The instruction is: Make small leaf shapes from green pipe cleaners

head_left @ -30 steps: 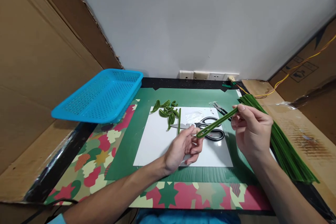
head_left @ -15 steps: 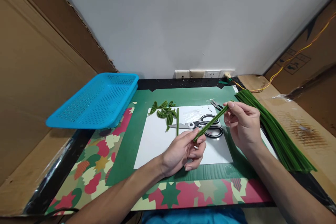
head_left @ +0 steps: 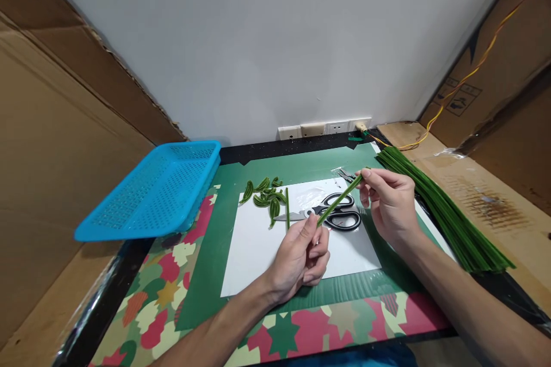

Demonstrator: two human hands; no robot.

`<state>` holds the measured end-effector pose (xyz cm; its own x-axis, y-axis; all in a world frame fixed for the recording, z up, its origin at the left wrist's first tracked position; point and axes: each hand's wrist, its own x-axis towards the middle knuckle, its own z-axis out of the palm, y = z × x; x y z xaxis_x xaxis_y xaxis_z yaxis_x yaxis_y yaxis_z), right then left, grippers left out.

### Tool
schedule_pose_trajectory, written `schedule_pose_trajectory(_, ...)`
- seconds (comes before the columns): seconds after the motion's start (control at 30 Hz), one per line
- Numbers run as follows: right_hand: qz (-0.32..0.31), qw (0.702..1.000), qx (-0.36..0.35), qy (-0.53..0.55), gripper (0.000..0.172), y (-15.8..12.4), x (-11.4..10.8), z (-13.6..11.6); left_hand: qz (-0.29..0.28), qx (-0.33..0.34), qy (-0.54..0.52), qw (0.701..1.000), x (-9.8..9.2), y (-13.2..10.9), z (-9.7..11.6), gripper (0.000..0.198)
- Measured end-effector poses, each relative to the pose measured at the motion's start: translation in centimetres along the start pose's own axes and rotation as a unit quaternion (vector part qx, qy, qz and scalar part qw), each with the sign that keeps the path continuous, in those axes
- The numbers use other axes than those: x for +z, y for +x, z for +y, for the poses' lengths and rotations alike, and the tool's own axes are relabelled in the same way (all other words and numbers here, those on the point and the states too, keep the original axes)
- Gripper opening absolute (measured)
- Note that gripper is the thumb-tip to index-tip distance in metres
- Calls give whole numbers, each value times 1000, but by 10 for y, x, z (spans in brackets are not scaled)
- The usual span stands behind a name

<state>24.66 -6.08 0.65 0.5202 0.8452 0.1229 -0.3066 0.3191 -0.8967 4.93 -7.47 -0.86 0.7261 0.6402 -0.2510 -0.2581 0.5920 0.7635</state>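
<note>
A green pipe cleaner stretches slantwise between my hands above the white sheet. Its lower end is pinched by my left hand, fingers curled in. My right hand grips the upper end between thumb and forefinger. Beneath it lie scissors with black-and-white handles, blades pointing left. Another straight pipe cleaner rests across the blade tip. Left of that sits a small pile of green leaf shapes bent from pipe cleaner. Small pliers or snips, partly hidden, lie behind my right hand.
A blue perforated basket stands at the left. On the right lies a thick bundle of green pipe cleaners. Cardboard flanks both sides. Wall sockets with a yellow cable are at the back.
The view has tilted and shifted slightly. My left fingers have closed more tightly round the lower end of the pipe cleaner; my right hand still pinches the upper end.
</note>
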Motion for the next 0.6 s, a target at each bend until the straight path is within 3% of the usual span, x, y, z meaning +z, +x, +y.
schedule_pose_trajectory(0.23, -3, 1000, -14, 2, 22, 0, -1, 1, 11, -12, 29, 999, -1, 1, -4, 55)
schedule_pose_trajectory(0.6, -26, 999, -37, -20, 23, 0, -4, 5, -27, -34, 91, 995, -2, -4, -5, 55)
